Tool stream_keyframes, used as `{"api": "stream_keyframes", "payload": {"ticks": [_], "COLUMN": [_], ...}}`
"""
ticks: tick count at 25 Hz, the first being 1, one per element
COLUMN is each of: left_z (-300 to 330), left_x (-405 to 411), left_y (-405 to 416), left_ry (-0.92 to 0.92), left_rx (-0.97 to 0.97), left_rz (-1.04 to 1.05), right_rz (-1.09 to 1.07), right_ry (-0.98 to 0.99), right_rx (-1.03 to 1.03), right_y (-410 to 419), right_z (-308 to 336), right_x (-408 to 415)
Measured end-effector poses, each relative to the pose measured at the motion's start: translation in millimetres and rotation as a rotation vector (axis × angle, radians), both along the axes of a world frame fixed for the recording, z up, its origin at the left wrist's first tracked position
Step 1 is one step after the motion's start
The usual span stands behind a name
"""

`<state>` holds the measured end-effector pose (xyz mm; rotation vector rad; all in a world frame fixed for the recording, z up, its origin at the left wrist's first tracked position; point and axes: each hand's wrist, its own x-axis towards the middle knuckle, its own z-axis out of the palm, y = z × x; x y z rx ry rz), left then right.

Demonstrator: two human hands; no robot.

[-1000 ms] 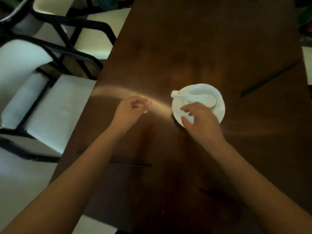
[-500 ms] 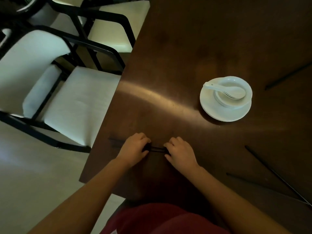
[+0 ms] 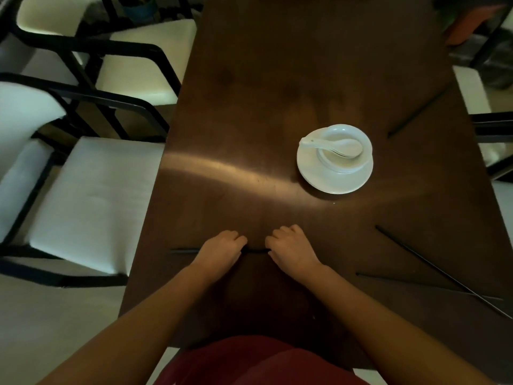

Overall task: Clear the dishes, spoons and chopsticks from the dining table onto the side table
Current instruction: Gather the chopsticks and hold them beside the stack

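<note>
A pair of black chopsticks lies flat near the front edge of the dark wooden dining table. My left hand and my right hand both rest curled on this pair, a short stretch showing between them. A white saucer to the right of centre carries a small white bowl with white spoons stacked in it. More black chopsticks lie crossed at the right front and one pair at the far right.
White-cushioned chairs with black frames stand along the table's left side, a second one behind. Another chair edge shows at the right. My red clothing is at the bottom.
My right hand left the saucer and both hands drew back to the front edge, closing on the near chopsticks. The view has shifted so the dishes sit farther off to the right.
</note>
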<state>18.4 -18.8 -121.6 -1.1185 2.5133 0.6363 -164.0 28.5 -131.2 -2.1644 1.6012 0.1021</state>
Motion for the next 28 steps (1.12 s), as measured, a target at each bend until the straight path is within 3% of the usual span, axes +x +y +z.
{"api": "stream_keyframes", "payload": {"ticks": [8, 12, 14, 16, 19, 22, 28], "left_z": [21.2, 41.1, 46.2, 47.8, 49.3, 49.8, 52.4], "left_x": [-48.4, -98.2, -121.3, -142.8, -170.2, -195.3, -221.9], "left_y": [-15.7, -12.3, -4.0, 6.0, 18.5, 26.7, 32.1], "left_ry": [0.190, 0.341, 0.422, 0.518, 0.597, 0.569, 0.562], "left_rx": [0.150, 0.279, 0.371, 0.600, 0.844, 0.874, 0.861], "left_rz": [0.114, 0.145, 0.268, 0.463, 0.640, 0.646, 0.713], "right_rz": [-0.011, -0.041, -0.246, -0.572, -0.828, -0.722, -0.488], "right_ry": [0.034, 0.098, 0.047, -0.067, -0.009, 0.137, 0.122], "right_rx": [-0.012, -0.201, -0.378, -0.458, -0.174, 0.107, -0.072], "right_y": [-20.0, -8.6, 12.7, 47.4, 108.2, 155.9, 171.9], "right_z": [61.8, 93.0, 95.2, 87.6, 59.1, 24.3, 6.6], "right_x": [-78.4, -126.7, -162.2, -205.2, -249.4, -262.2, -268.7]}}
